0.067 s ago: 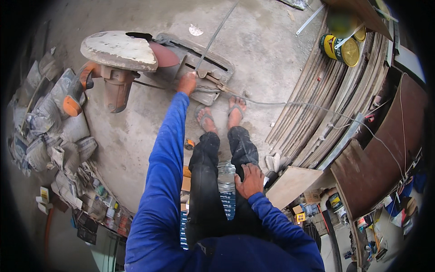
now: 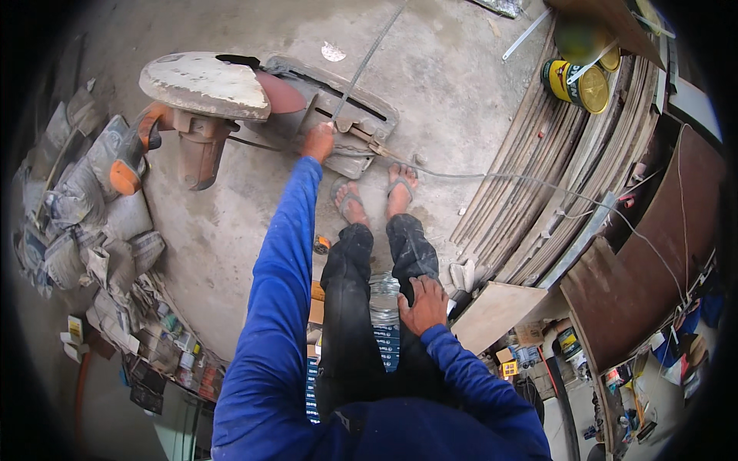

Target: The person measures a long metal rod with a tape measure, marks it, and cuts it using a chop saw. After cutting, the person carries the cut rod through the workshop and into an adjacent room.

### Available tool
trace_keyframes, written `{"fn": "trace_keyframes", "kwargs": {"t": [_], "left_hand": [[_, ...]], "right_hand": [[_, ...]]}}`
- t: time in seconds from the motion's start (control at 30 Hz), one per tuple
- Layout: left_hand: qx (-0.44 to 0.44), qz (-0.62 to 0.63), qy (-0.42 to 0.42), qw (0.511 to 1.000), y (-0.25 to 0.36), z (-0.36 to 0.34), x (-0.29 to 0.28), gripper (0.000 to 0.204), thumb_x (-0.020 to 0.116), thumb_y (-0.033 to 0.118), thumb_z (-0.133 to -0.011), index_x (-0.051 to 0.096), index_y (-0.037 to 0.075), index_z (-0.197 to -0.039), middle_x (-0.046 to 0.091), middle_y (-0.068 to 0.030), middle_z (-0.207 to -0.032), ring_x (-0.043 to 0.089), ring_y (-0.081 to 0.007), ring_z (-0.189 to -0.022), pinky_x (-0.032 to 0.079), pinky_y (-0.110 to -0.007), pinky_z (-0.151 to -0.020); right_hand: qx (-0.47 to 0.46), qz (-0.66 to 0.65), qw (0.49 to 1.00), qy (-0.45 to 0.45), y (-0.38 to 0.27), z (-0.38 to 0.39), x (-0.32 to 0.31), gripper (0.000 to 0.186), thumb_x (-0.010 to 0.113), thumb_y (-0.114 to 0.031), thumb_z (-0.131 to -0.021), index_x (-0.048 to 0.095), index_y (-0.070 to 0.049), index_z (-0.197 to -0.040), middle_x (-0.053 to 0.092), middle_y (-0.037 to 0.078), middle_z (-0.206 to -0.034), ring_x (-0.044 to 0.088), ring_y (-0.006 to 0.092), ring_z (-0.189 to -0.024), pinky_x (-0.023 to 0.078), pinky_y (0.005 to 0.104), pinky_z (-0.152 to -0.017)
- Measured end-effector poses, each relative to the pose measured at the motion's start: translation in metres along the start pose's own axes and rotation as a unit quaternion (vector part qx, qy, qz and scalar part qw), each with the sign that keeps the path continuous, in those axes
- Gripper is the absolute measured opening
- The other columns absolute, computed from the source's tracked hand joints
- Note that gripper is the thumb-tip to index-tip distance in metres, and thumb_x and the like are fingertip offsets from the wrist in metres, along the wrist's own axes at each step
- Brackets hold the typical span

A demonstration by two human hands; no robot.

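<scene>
My left hand (image 2: 317, 140) has its fingers closed round a thin steel rod (image 2: 367, 56) that lies across the dusty metal base (image 2: 380, 107) of a chop saw. The saw has a worn, cream-coloured blade guard (image 2: 201, 83), a reddish disc (image 2: 280, 93), a motor housing (image 2: 199, 157) and an orange handle (image 2: 124, 178), all to the left of my hand. A clamp screw (image 2: 369, 142) sits just right of my fingers. My right hand (image 2: 423, 307) rests on my right thigh with its fingers spread, holding nothing. My feet in flip-flops are beside the saw base.
Stacked boards (image 2: 515, 161) lie at the right with paint tins (image 2: 576, 82) on them, beside a brown panel (image 2: 657, 238). A grey cable (image 2: 492, 175) runs rightward from the saw. Crumpled sacks (image 2: 115, 223) and clutter lie at the left; a concrete floor (image 2: 438, 69) surrounds the saw.
The saw's guard and handle have shifted very slightly to the right, along with my left hand. My right hand is still on my thigh.
</scene>
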State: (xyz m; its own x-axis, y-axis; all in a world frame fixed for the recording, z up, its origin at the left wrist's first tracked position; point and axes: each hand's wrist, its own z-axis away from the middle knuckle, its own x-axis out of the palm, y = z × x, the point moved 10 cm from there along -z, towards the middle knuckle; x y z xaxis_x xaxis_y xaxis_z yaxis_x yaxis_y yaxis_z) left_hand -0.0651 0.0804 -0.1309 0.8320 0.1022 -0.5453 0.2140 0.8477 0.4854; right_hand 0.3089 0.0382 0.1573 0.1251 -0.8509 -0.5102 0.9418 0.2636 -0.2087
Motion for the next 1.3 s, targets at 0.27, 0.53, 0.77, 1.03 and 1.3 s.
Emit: {"fn": "trace_keyframes", "kwargs": {"t": [0.27, 0.53, 0.77, 1.03, 1.3], "left_hand": [[0.135, 0.014, 0.097, 0.986, 0.09, 0.105, -0.077, 0.035, 0.042, 0.028, -0.096, 0.059, 0.002, -0.082, 0.062, -0.0246, -0.084, 0.059, -0.0451, -0.082, 0.045, -0.053, -0.072], [0.078, 0.007, 0.111, 0.991, 0.147, 0.26, -0.17, 0.027, 0.046, 0.026, -0.093, 0.057, 0.003, -0.082, 0.062, -0.024, -0.083, 0.058, -0.0457, -0.081, 0.045, -0.053, -0.07], [0.172, -0.119, 0.133, 0.969, 0.153, 0.4, -0.247, 0.021, 0.052, 0.024, -0.088, 0.057, 0.004, -0.085, 0.06, -0.016, -0.086, 0.06, -0.0357, -0.08, 0.048, -0.047, -0.067], [0.151, -0.063, 0.11, 0.98, 0.076, 0.531, -0.286, 0.022, 0.056, 0.025, -0.08, 0.06, 0.004, -0.076, 0.062, -0.0176, -0.075, 0.063, -0.0381, -0.073, 0.049, -0.049, -0.063], [0.041, 0.035, 0.129, 0.99, 0.009, 0.644, -0.329, 0.028, 0.053, 0.024, -0.083, 0.063, -0.002, -0.08, 0.064, -0.0235, -0.073, 0.065, -0.0414, -0.068, 0.049, -0.054, -0.061]], "right_hand": [[-0.004, 0.003, 1.0, -0.001, -0.006, -0.015, -0.014, 0.051, 0.062, -0.038, -0.081, 0.057, -0.01, -0.124, 0.053, 0.009, -0.127, 0.043, 0.0286, -0.124, 0.033, 0.05, -0.1], [-0.01, -0.098, 0.993, 0.068, -0.015, -0.005, -0.085, 0.05, 0.067, -0.036, -0.08, 0.059, -0.007, -0.12, 0.058, 0.017, -0.121, 0.051, 0.0347, -0.117, 0.039, 0.0465, -0.097], [-0.085, -0.391, 0.916, -0.036, -0.087, -0.011, -0.204, 0.048, 0.063, -0.035, -0.088, 0.055, -0.007, -0.126, 0.064, 0.011, -0.106, 0.066, 0.023, -0.09, 0.052, 0.0363, -0.078], [-0.179, -0.538, 0.817, -0.108, -0.225, 0.005, -0.314, 0.064, 0.047, -0.052, -0.093, 0.031, -0.014, -0.142, 0.043, 0.017, -0.141, 0.05, 0.0339, -0.123, 0.045, 0.0534, -0.095], [-0.217, -0.649, 0.699, -0.208, -0.315, 0.033, -0.303, 0.038, 0.054, -0.047, -0.093, 0.057, -0.009, -0.097, 0.063, 0.004, -0.101, 0.058, 0.0193, -0.097, 0.04, 0.0435, -0.09]]}}
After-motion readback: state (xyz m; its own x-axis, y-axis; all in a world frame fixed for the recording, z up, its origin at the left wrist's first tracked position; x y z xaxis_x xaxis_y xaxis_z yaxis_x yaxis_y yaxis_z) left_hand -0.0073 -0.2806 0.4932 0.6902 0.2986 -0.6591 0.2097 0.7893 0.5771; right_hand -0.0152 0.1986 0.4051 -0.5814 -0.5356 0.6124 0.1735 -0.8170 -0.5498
